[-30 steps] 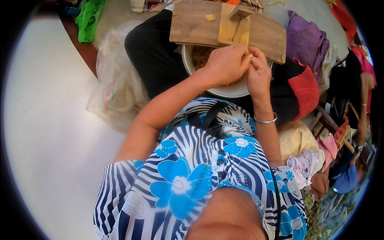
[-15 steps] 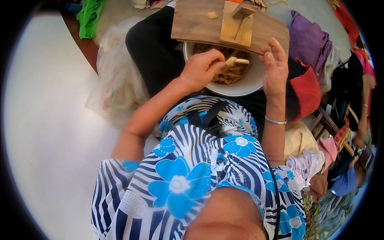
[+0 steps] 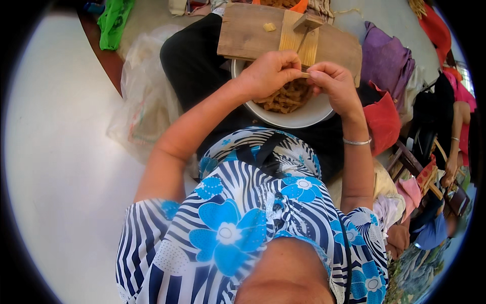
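The left hand and the right hand meet over a round white bowl, each closed to a narrow pinch between thumb and finger. Between them lies a small, thin, pale-yellow strip: the left grip has its left end, the right grip its right end, and only a short middle stretch shows (the fingertips hide the rest). The strip runs roughly left to right, above the bowl's far half and just on the near side of a broad brown wooden board.

Below the strip, a heap of brown, curled pieces lies in the bowl. The board covers the bowl's far edge; whether the two touch I cannot tell. On the board sit a lighter wooden panel with a small raised wooden block, and, left of these, a small pale-yellow chunk. A silver-coloured bracelet circles the right wrist. To the right lie a purple cloth and, nearer, a red cloth; to the left, a clear plastic bag.
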`<move>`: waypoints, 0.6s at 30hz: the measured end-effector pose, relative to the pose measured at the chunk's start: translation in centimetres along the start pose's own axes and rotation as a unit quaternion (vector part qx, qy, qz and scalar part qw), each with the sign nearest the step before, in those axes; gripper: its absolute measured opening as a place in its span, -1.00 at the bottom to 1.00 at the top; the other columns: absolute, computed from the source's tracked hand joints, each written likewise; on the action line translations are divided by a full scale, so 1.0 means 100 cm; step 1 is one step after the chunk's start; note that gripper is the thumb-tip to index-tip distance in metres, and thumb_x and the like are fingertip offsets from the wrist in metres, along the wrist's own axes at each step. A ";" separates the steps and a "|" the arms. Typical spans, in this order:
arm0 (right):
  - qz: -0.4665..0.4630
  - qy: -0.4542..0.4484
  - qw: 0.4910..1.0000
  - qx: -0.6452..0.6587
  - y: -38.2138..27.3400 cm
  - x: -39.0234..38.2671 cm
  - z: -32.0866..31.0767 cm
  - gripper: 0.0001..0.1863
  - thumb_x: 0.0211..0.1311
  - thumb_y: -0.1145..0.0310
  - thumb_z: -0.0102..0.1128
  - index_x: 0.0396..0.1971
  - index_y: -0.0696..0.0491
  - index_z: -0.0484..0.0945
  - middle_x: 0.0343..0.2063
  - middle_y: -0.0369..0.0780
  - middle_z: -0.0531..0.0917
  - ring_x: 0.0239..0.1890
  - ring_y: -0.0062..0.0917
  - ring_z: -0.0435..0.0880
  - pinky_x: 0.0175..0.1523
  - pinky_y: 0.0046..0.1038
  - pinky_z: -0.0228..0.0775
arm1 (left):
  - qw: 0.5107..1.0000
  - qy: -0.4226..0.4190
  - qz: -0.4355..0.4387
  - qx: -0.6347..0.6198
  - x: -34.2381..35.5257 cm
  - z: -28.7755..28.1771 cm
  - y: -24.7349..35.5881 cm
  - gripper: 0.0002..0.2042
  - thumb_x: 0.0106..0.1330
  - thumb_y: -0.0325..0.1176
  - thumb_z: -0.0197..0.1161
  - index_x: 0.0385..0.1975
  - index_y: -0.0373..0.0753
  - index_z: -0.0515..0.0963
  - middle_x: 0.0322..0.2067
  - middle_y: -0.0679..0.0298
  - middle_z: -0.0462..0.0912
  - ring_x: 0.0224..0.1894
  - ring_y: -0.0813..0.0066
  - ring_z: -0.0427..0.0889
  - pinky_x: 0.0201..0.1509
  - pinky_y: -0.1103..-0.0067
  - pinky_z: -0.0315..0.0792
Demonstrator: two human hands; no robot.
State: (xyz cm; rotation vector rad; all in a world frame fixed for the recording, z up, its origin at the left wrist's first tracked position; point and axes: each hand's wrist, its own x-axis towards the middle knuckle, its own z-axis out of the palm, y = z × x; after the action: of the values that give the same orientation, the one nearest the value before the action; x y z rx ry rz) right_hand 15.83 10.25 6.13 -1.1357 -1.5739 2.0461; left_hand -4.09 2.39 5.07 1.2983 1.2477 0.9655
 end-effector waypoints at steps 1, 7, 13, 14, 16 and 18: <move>-0.017 0.013 1.000 -0.005 0.000 0.003 0.001 -0.84 0.21 0.36 0.18 -0.31 0.13 0.58 -0.49 -0.31 0.61 -0.55 -0.73 0.49 -0.42 -0.70 0.35 | 1.000 -0.003 0.004 -0.005 0.005 -0.004 -0.003 -0.90 0.26 -0.40 0.17 -0.35 -0.30 0.49 -0.47 0.37 0.54 -0.40 0.67 0.45 -0.32 0.64 0.39; -0.045 0.042 0.997 -0.041 0.000 0.011 -0.004 -0.81 0.24 0.32 0.15 -0.29 0.14 0.57 -0.53 -0.33 0.58 -0.57 -0.73 0.42 -0.45 -0.70 0.29 | 0.999 -0.034 -0.003 0.005 0.024 -0.028 -0.009 -0.87 0.28 -0.39 0.14 -0.29 -0.32 0.50 -0.46 0.43 0.51 -0.39 0.72 0.44 -0.33 0.70 0.36; 0.003 0.009 1.000 0.020 -0.004 0.001 -0.014 -0.78 0.24 0.34 0.14 -0.18 0.13 0.54 -0.49 -0.34 0.58 -0.56 -0.73 0.41 -0.41 -0.70 0.27 | 0.992 -0.072 -0.094 -0.041 0.015 -0.026 0.013 -0.85 0.26 -0.35 0.17 -0.30 -0.29 0.54 -0.44 0.43 0.53 -0.37 0.75 0.41 -0.33 0.73 0.33; -0.008 0.019 1.000 0.021 -0.002 0.000 -0.011 -0.76 0.23 0.35 0.14 -0.15 0.13 0.54 -0.48 -0.34 0.58 -0.55 -0.74 0.42 -0.41 -0.70 0.28 | 0.994 -0.069 -0.071 -0.043 0.017 -0.023 0.009 -0.84 0.26 -0.34 0.17 -0.30 -0.30 0.54 -0.44 0.44 0.54 -0.37 0.76 0.41 -0.33 0.73 0.33; -0.040 0.023 0.999 -0.020 -0.004 -0.007 -0.002 -0.72 0.22 0.39 0.13 -0.08 0.15 0.52 -0.47 -0.36 0.57 -0.53 -0.75 0.42 -0.40 -0.70 0.28 | 0.996 -0.065 -0.049 -0.039 0.018 -0.021 0.001 -0.84 0.26 -0.33 0.18 -0.31 -0.30 0.55 -0.44 0.44 0.54 -0.36 0.77 0.41 -0.33 0.73 0.32; -0.037 0.019 0.996 -0.073 -0.009 -0.014 -0.002 -0.68 0.21 0.44 0.13 -0.03 0.16 0.49 -0.47 -0.37 0.55 -0.51 -0.76 0.43 -0.39 -0.71 0.29 | 0.997 -0.059 -0.049 -0.026 0.018 -0.022 -0.006 -0.83 0.25 -0.33 0.18 -0.33 -0.31 0.56 -0.44 0.43 0.55 -0.36 0.77 0.40 -0.33 0.73 0.33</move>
State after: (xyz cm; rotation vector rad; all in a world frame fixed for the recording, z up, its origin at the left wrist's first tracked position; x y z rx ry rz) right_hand 16.66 9.76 7.54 -1.1401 -1.7437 1.8786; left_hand -6.10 4.46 4.56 1.2243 1.1772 0.8354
